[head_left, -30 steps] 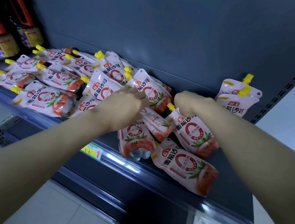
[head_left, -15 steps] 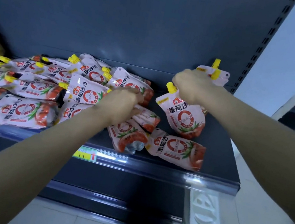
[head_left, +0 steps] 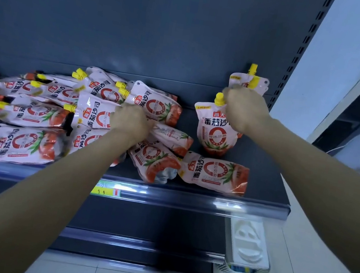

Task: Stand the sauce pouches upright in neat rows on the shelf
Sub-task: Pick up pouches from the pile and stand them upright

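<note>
1. The right hand (head_left: 244, 113) is closed around the top of an upright pouch (head_left: 216, 133) of tomato sauce. Its fingers are curled tightly just beside the yellow cap, which stands out on the left of the fist.
2. This upright pouch stands on its base on the dark shelf (head_left: 263, 174), in the right part and towards the back.
3. Directly behind it, against the back panel, stands a back pouch (head_left: 248, 82), also upright. The right hand partly hides it, so I cannot tell if the two pouches touch.
4. The left hand (head_left: 132, 122) lies in the middle of the shelf. Its fingers are bent down and grip the spout end of a flat pouch (head_left: 172, 136), which points to the right. The fingertips are hidden.
5. In front of the flat pouch lies a crumpled pouch (head_left: 153, 160), and to its right a front pouch (head_left: 214, 173) lies on its side near the shelf edge, just before the upright one.
6. The left half of the shelf carries a heap of pouches (head_left: 35, 112), all lying down with yellow caps to the left, some over others.
7. A yellow price label (head_left: 105, 189) sits in the front rail of the shelf.
</note>
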Available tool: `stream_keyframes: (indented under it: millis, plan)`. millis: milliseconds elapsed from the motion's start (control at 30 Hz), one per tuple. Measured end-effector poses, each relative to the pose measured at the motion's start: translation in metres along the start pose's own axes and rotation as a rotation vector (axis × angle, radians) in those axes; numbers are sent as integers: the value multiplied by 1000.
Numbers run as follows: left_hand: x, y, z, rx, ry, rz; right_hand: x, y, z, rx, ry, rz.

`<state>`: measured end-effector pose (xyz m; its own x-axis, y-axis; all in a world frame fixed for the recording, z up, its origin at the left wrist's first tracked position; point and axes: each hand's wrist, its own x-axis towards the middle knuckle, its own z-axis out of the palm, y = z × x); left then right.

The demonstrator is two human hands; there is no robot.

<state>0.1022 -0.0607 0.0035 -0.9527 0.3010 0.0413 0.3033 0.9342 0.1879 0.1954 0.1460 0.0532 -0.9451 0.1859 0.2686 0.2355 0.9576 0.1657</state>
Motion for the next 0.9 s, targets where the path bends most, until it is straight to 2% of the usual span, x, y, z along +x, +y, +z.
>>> stream_keyframes:
  millis: [133, 267, 433, 600, 800, 900]
  plan:
    - [2, 0, -4, -257, -101, -35, 5, 9, 0, 35, -31, -27]
    - [3, -5, -7, -339, -84, -59, 11, 16, -2, 81, -42, -41]
    - [4, -14, 0, -419, -12, -74, 17, 20, -2, 107, -63, -70]
    - [-2, -17, 2, -464, 160, -65, 23, 22, 1, 102, -60, -108]
    - [-5, 4, -16, -465, 253, 151, 20, 32, 2, 112, -88, -78]
    - [-5, 28, -25, -367, 302, 321, 12, 44, 2, 145, -113, -40]
